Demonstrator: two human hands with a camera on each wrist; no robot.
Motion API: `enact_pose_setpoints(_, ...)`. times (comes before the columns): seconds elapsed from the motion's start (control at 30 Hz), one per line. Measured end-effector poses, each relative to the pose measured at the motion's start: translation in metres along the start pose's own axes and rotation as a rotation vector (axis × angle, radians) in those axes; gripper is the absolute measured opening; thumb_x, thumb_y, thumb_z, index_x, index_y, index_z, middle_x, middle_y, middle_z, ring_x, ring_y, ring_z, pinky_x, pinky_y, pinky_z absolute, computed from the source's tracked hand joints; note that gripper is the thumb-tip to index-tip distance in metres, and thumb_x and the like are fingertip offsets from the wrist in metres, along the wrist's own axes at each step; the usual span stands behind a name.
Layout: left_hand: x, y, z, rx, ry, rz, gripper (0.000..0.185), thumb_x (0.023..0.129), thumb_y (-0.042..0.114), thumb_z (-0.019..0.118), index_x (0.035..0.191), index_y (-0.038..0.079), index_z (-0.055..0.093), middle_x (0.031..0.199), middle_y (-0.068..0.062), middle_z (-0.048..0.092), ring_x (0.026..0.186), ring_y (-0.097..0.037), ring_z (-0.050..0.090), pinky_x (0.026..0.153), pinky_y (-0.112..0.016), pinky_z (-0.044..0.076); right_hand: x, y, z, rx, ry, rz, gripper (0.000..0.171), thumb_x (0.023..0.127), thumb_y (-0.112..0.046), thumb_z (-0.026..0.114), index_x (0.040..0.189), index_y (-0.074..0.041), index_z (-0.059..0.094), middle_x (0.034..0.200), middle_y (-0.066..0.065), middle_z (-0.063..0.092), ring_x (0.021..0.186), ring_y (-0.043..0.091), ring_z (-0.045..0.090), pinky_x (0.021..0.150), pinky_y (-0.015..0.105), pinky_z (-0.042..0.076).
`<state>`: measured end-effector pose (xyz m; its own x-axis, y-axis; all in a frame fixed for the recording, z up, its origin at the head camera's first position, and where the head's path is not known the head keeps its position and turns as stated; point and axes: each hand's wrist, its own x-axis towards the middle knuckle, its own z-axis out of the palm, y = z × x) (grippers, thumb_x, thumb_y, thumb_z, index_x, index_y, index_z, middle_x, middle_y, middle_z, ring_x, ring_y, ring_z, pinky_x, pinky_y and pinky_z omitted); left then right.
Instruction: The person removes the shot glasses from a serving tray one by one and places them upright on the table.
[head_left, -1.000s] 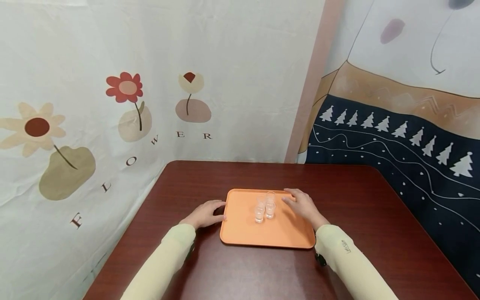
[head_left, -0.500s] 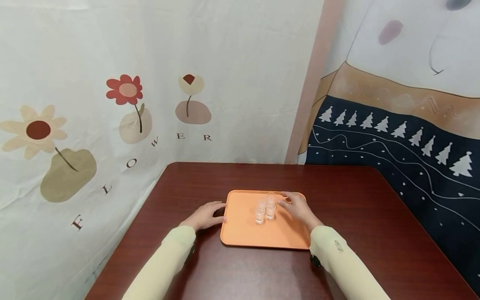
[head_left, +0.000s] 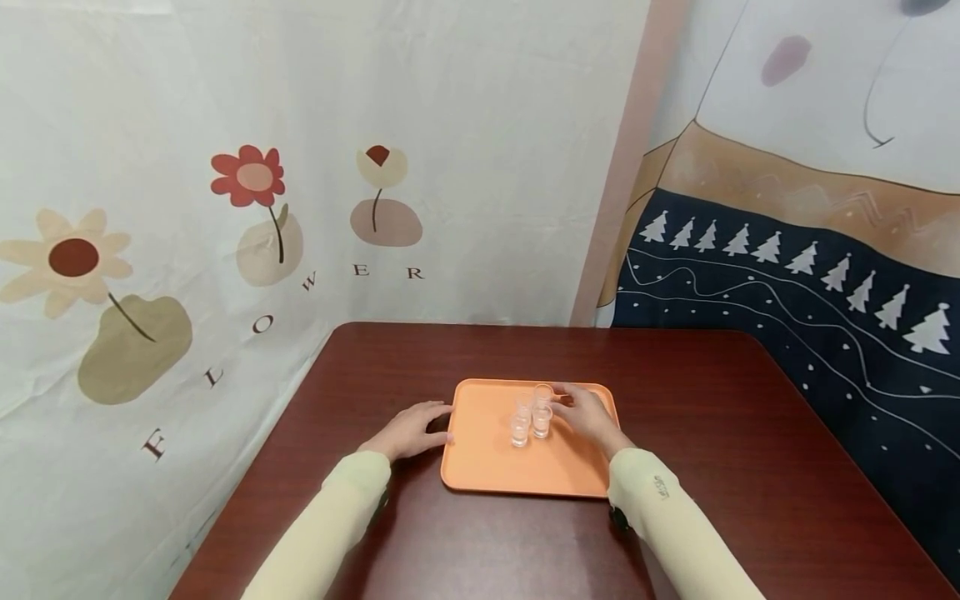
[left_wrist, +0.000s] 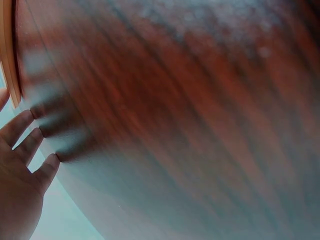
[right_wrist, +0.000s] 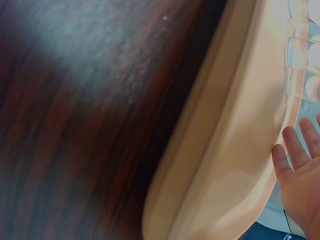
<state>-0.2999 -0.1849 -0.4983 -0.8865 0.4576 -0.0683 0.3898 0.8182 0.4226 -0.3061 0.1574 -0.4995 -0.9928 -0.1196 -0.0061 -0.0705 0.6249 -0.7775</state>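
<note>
Four small glasses (head_left: 531, 412) stand clustered mid-tray, at nine o'clock from our right hand (head_left: 587, 416).
We keep that hand's fingers loosely spread, its tips beside the far glass, gripping nothing. Our left hand (head_left: 408, 429) rests flat on the table (head_left: 712, 433) against the orange tray (head_left: 487, 462)'s left edge, farther off.

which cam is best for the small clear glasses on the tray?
Head view: the small clear glasses stand clustered mid orange tray, the right hand beside them. The right wrist view catches only blurred glass edges at its top right corner. The left wrist view shows none, just table and tray rim.
</note>
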Motion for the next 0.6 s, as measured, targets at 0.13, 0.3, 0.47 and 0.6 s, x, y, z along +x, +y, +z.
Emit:
enact_pose_setpoints(0.13,-0.0003,-0.0009,-0.0002,0.007,0.001,0.013,0.062,0.093,0.042,0.068,0.146,0.014,0.052,0.148,-0.014,0.047,0.139,-0.034,0.040,0.111,-0.053,0.032,0.0036,0.0002,0.0036,0.033,0.010,0.031,0.045,0.096,-0.021,0.068,0.140,-0.013,0.058,0.131,0.012,0.062,0.121,0.030,0.056,0.096,0.044,0.048)
enact_pose_setpoints(0.3,-0.0004,-0.0009,0.0000,0.007,0.004,0.017,0.062,0.093,0.042,0.069,0.145,0.012,0.053,0.147,-0.015,0.048,0.138,-0.035,0.040,0.110,-0.055,0.032,0.0065,0.0008,0.0059,0.033,0.020,0.011,0.042,0.095,-0.016,0.069,0.135,-0.008,0.061,0.126,0.014,0.064,0.116,0.029,0.060,0.088,0.040,0.052)
enact_pose_setpoints(0.47,0.0002,-0.0012,0.0007,0.008,0.001,0.016,0.062,0.093,0.043,0.068,0.145,0.012,0.052,0.147,-0.015,0.047,0.138,-0.034,0.040,0.111,-0.054,0.031,0.0086,0.0013,0.0069,0.008,0.042,-0.011,0.036,0.094,-0.018,0.071,0.128,-0.008,0.065,0.120,0.012,0.066,0.109,0.026,0.061,0.086,0.038,0.051)
enact_pose_setpoints(0.6,0.0004,-0.0014,0.0006,0.000,0.004,0.022,0.062,0.094,0.042,0.068,0.145,0.012,0.052,0.147,-0.015,0.048,0.139,-0.034,0.040,0.111,-0.053,0.031,0.0076,0.0033,0.0052,0.010,0.061,-0.021,0.030,0.093,-0.018,0.072,0.121,-0.008,0.066,0.114,0.010,0.067,0.106,0.026,0.061,0.083,0.039,0.051)
